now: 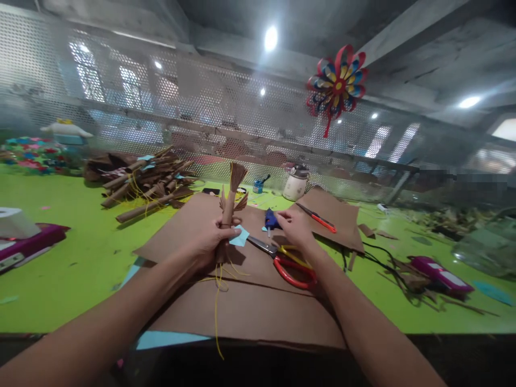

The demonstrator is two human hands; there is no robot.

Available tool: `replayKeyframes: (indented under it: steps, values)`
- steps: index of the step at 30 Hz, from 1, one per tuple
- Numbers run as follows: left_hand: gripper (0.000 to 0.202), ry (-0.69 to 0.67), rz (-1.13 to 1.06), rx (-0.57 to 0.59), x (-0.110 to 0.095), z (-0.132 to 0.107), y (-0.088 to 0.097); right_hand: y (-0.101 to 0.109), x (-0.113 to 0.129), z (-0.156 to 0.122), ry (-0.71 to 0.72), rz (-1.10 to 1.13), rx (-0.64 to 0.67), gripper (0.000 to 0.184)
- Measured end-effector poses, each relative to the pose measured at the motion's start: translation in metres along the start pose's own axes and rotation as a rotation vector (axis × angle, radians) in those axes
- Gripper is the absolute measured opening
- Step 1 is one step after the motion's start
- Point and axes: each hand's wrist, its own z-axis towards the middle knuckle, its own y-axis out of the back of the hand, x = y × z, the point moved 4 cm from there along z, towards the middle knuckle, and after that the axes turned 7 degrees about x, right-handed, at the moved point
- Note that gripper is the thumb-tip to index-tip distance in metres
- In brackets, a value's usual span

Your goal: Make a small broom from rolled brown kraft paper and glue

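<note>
My left hand (215, 236) is closed around a rolled brown paper figure (228, 209), held upright. The figure has a fanned top, pleated side pieces, and yellow string hanging from its lower end. A small light blue paper piece (239, 236) sits at my left thumb. My right hand (297, 226) has its fingers closed at the handle of a blue glue gun (271, 219), whose nozzle points down. Beneath my right hand and wrist, scissors (288, 266) with red and yellow handles lie on brown paper sheets (258, 312), blades toward my left hand.
Rolled brown paper pieces (151, 185) with yellow string are heaped at back left. An orange-handled cutter (318, 217) rests on brown paper at right. A white jar (296, 183) and a small blue pot (258, 186) stand behind. Black cords (382, 258) run right, near a purple box (441, 275).
</note>
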Motion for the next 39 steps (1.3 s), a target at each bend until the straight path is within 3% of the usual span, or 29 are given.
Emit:
replayKeyframes:
  steps: [2,4,9,17,19,22,23,25,28,32,39]
  values:
    - [0.028,-0.012,0.033,-0.017,-0.001,-0.001,-0.001,0.000,-0.016,0.010,-0.017,-0.284,0.051,0.021]
    - [0.024,-0.024,0.045,-0.021,-0.001,-0.002,-0.002,-0.008,-0.029,0.016,-0.025,-0.534,0.188,0.023]
    - [0.026,-0.036,-0.012,-0.070,0.003,-0.003,0.001,-0.021,-0.038,0.021,-0.042,-0.641,0.264,0.024]
    - [0.025,-0.047,0.036,-0.081,0.015,0.003,0.007,-0.023,-0.038,0.030,-0.094,-0.674,0.289,0.022]
    - [0.026,-0.032,0.049,-0.094,0.017,0.003,0.007,-0.017,-0.040,0.030,-0.121,-0.567,0.235,0.023]
    - [0.027,-0.011,0.061,-0.093,0.017,0.002,0.005,-0.003,-0.036,0.023,-0.132,-0.069,0.157,0.032]
    - [0.027,-0.010,0.063,-0.091,0.016,0.001,0.004,0.001,-0.031,0.018,-0.128,0.147,0.180,0.035]
    - [0.027,-0.015,0.069,-0.088,0.014,0.000,0.002,0.008,-0.015,0.005,-0.111,0.313,0.241,0.040]
    - [0.028,-0.022,0.073,-0.083,0.011,-0.002,0.000,0.010,0.019,-0.017,-0.002,0.761,0.420,0.035]
    - [0.028,-0.014,0.071,-0.050,0.012,-0.003,-0.001,0.000,0.041,-0.034,0.024,0.944,0.496,0.027]
    - [0.027,-0.004,0.101,-0.028,0.017,0.000,-0.005,-0.016,0.034,-0.032,-0.004,0.934,0.483,0.030]
